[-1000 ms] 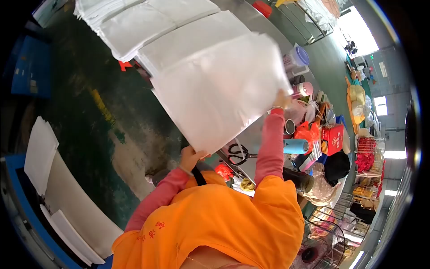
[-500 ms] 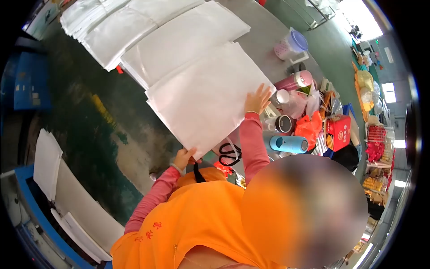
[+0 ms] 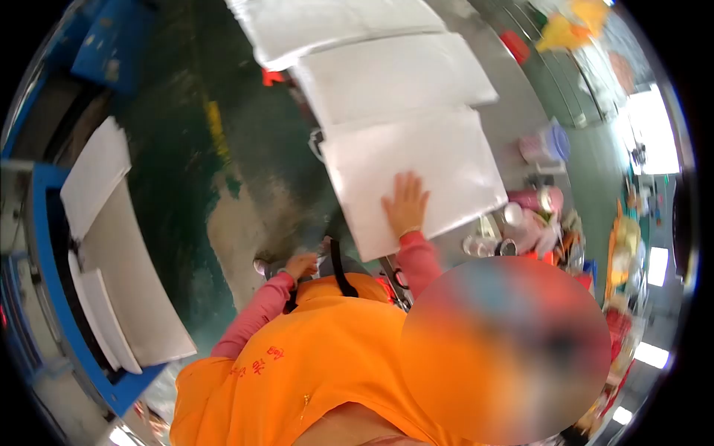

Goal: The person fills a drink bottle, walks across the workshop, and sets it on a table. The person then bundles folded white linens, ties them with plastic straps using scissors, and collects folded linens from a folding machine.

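My right hand lies flat, fingers spread, on the nearest stack of glossy white sheets. This stack overlaps another white stack behind it, and a further white pile lies at the top of the view. My left hand is down in front of my body, apart from the sheets. It is blurred, and I cannot make out whether its fingers hold anything.
Along the table's right side stand a lidded plastic jug, a pink bottle and several jars and bags. A blue-framed machine with white sheets on it is at left. Green floor lies between.
My left hand has let go of the near corner of the sheets and dropped toward my body. My right hand has moved from the right edge onto the stack's middle. The view has turned.
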